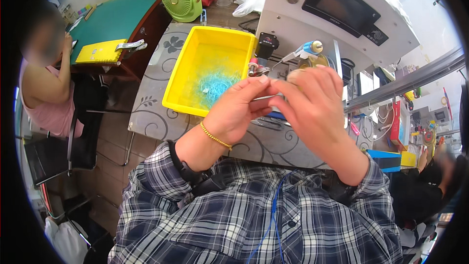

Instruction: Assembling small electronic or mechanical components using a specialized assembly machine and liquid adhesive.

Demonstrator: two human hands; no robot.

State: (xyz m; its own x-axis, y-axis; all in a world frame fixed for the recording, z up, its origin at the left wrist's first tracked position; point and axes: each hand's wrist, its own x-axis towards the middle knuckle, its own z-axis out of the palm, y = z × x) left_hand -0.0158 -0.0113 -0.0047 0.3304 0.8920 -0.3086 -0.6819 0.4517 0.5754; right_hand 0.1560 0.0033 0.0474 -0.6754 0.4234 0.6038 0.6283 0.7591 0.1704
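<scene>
Both hands meet in front of a white machine. My left hand, with a gold bead bracelet at the wrist, has thumb and fingertips pinched together beside the machine's small metal tip. Close against it, my right hand is closed too, thumb to forefinger, slightly blurred. Whatever lies between the fingertips is too small or hidden to make out. To the left of my hands sits a yellow bin holding a tangle of thin light-blue strands.
Behind the right hand stands a blue-and-white nozzle. A green fan is at the table's back. At far left a person in pink sits by a green desk. A metal rail crosses at right; another person sits beyond.
</scene>
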